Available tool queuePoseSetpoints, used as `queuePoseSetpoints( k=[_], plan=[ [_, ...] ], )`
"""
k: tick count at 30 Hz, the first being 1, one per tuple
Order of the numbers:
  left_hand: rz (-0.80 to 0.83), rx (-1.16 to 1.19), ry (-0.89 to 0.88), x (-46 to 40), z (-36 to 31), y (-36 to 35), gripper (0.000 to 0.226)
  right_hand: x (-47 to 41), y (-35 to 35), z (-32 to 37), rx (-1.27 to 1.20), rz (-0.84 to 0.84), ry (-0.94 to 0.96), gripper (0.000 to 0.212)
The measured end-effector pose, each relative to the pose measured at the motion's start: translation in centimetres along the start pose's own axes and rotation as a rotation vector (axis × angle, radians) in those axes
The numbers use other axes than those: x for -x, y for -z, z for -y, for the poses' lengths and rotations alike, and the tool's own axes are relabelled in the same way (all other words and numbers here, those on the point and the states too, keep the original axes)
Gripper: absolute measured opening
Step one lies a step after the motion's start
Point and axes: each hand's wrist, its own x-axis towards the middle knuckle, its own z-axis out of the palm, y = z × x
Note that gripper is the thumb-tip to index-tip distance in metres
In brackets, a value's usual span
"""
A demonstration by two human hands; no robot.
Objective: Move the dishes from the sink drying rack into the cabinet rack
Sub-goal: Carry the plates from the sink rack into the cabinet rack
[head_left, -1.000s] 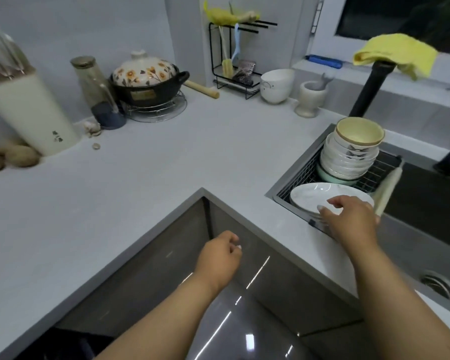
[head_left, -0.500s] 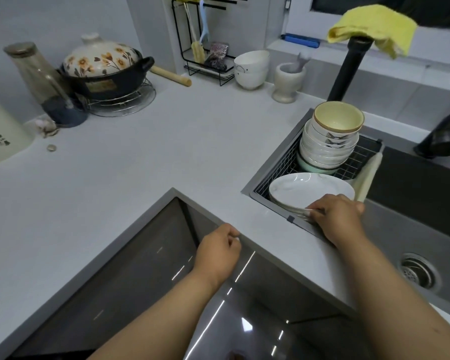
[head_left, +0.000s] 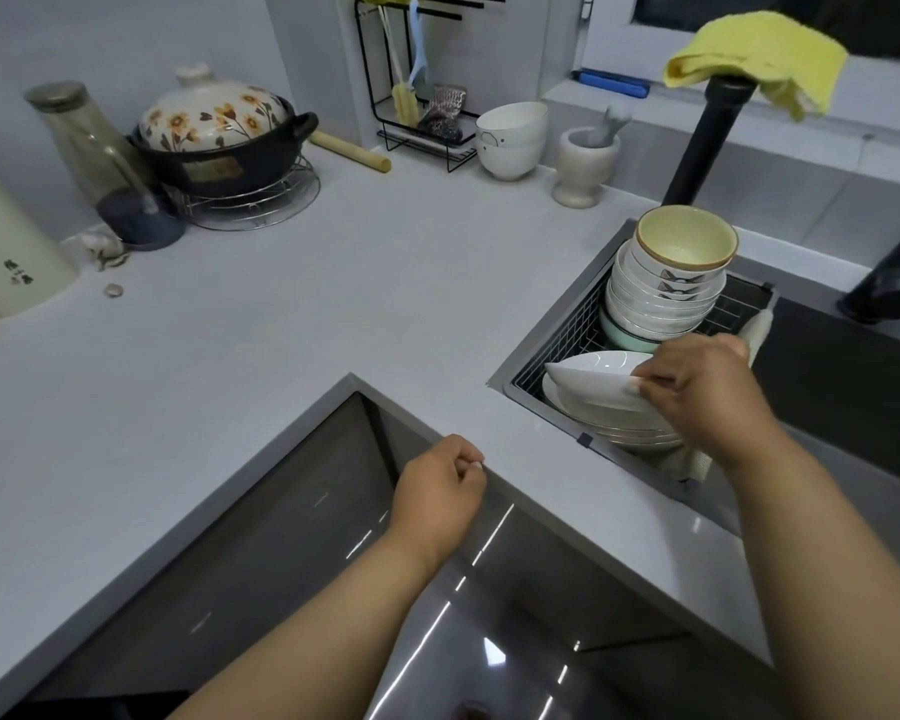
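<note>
Dishes are coming out: the top plate (head_left: 593, 381), flat a moment ago, now tilts up off the stack, pinched by the right hand (head_left: 707, 392); the left hand (head_left: 437, 491) stays loosely fisted, empty.

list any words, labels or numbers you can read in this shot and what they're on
Nothing here can be read for certain.
White canister at the left edge: a few small dark characters printed in a vertical line, too blurred to read.
Black pot under the floral lid: a tan label on its side, too blurred to read.
Stacked bowls in the sink drying rack: small painted motifs, pictures rather than text.
</note>
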Motion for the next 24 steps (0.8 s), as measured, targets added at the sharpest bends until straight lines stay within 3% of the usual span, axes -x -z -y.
queuePoseSetpoints(
  k=[5,8,11,13,15,17,20,24],
  plan=[
    [0.090,0.371,0.197,-0.2,-1.7,1.4,0.016,-0.3,5.8,4.5,-0.008,-0.007,0.148,0.005],
    [0.121,0.776,0.385,0.2,-3.8,3.7,0.035,-0.5,7.7,8.3,0.022,0.002,0.290,0.006],
    [0.150,1.065,0.443,1.0,-4.1,6.8,0.052,-0.6,7.9,12.3,-0.054,0.014,0.456,0.009],
    [0.149,1.164,0.440,2.0,-3.4,9.0,0.047,-0.6,7.6,14.6,-0.152,0.078,0.557,0.019],
    [0.106,1.209,0.453,3.7,-2.2,11.1,0.033,-0.4,7.0,17.0,-0.236,0.147,0.655,0.015],
    [0.038,1.257,0.470,5.8,-0.5,13.0,0.034,-0.2,6.0,19.4,-0.299,0.192,0.727,0.006],
    [-0.118,1.280,0.430,9.1,2.8,15.8,0.041,0.0,4.9,23.3,-0.490,0.241,0.680,0.010],
    [-0.423,1.208,0.404,14.5,6.3,20.1,0.032,-0.1,4.3,28.5,-0.808,0.196,0.285,0.021]
  ],
)
